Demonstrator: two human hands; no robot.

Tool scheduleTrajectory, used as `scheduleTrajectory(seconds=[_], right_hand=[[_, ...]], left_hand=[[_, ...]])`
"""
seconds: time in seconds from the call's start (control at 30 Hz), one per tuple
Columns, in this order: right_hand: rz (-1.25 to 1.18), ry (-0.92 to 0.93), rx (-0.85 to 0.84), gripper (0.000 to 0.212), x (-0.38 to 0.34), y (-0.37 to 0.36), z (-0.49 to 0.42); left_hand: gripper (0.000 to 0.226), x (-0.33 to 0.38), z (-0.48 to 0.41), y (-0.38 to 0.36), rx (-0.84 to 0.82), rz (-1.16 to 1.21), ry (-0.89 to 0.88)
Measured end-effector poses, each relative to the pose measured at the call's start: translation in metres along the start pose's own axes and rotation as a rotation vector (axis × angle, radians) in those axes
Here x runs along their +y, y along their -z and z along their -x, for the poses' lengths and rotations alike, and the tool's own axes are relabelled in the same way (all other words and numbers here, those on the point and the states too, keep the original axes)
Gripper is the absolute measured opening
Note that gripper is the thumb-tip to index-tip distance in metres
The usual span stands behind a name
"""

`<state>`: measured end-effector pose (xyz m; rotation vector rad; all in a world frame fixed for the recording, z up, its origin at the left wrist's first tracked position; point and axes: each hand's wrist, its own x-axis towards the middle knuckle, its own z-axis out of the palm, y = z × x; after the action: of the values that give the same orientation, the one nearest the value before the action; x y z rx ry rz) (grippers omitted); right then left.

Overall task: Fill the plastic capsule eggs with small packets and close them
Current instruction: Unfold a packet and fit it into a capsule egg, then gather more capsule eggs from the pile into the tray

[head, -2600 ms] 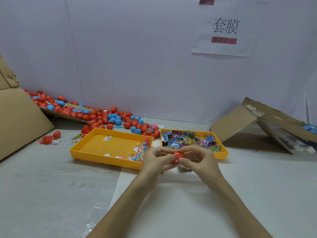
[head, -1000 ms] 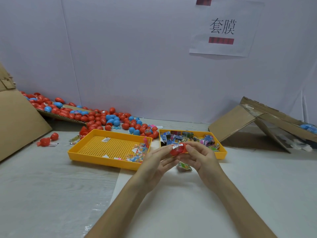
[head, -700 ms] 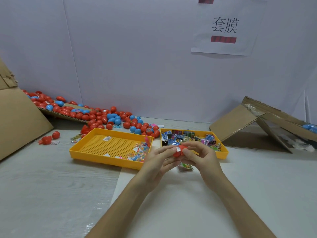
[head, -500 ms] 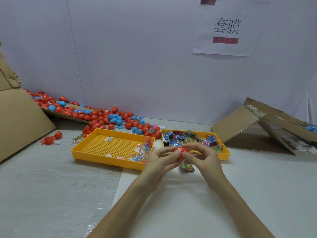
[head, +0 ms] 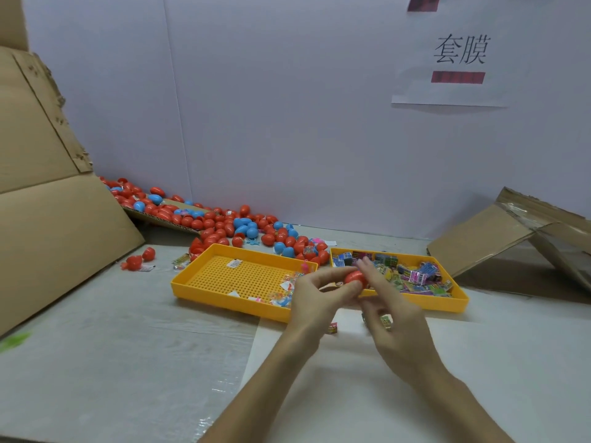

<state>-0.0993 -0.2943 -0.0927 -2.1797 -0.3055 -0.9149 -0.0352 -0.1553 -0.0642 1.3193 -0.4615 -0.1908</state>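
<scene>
Since a second ago the packet edge at the red egg (head: 355,279) is gone; the shell reads smooth and whole. My left grip (head: 319,295) pinches it over the near rim of the packet tray (head: 441,303). My right grip (head: 395,324), blurred beside it: closed or loose, I cannot tell. Left of that tray, a perforated yellow tray (head: 204,287); behind, red and blue eggs (head: 224,225); before it, two packets (head: 385,321).

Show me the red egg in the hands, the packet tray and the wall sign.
red egg (head: 355,278), head view, exposed shell.
packet tray (head: 447,302), head view, near right rim.
wall sign (head: 447,94), head view, blank lower margin.
</scene>
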Motion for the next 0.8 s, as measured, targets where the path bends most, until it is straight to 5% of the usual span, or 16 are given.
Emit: scheduleTrajectory(seconds=[0.13,0.23,0.33,0.47,0.53,0.67,0.8], right_hand=[[0.044,0.005,0.035,0.079,0.001,0.001,-0.003],[0.059,-0.021,0.173,0.064,0.008,0.010,-0.005],[0.093,-0.058,0.196,0.047,0.013,0.013,-0.003],[0.115,-0.056,0.179,0.042,0.012,0.009,-0.005],[0.116,-0.062,0.168,0.042,0.011,0.010,-0.005],[0.094,-0.097,0.170,0.043,0.007,0.014,-0.005],[0.068,-0.103,0.170,0.043,0.000,0.010,-0.005]], left_hand=[[0.022,0.020,-0.021,0.033,0.164,-0.086,-0.092],[0.022,0.035,-0.046,0.089,0.347,-0.506,-0.179],[0.031,0.034,-0.066,0.144,0.420,-0.999,-0.071],[0.044,0.026,-0.078,0.187,0.258,-1.442,0.189],[0.049,0.022,-0.075,0.195,0.222,-1.463,0.164],[0.036,0.017,-0.061,0.207,0.400,-1.121,-0.035],[0.028,0.026,-0.067,0.223,0.502,-1.079,-0.048]])
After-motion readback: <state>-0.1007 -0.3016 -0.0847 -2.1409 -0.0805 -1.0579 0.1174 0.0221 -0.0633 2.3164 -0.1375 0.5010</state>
